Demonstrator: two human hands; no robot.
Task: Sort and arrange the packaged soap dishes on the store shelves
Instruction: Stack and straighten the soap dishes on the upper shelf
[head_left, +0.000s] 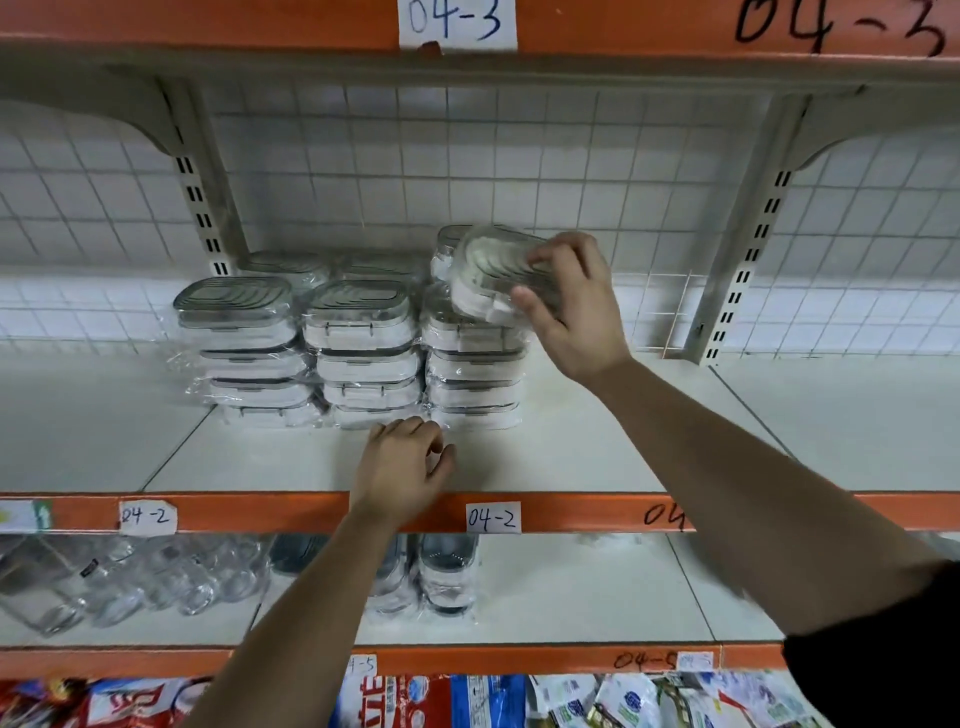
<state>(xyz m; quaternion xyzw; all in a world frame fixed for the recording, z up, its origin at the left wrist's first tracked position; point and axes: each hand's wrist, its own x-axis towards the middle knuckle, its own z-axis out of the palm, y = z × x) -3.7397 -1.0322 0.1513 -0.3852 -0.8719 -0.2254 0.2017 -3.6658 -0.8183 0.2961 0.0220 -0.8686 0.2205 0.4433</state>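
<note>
Clear-wrapped white soap dishes with grey lids stand in three front stacks (363, 353) on the middle shelf (597, 457), with more behind them. My right hand (571, 301) grips one tilted packaged soap dish (488, 270) just above the right stack (475, 374). My left hand (405, 467) hovers over the shelf in front of the middle stack, fingers loosely curled, holding nothing. More packaged soap dishes (447, 577) lie on the shelf below.
A white wire grid (467, 171) backs the shelf, with slotted uprights (202, 208) at both sides. Orange shelf edges carry paper labels (492, 518). Clear bottles or jars (130, 582) lie at lower left. Colourful packets (467, 701) fill the bottom shelf.
</note>
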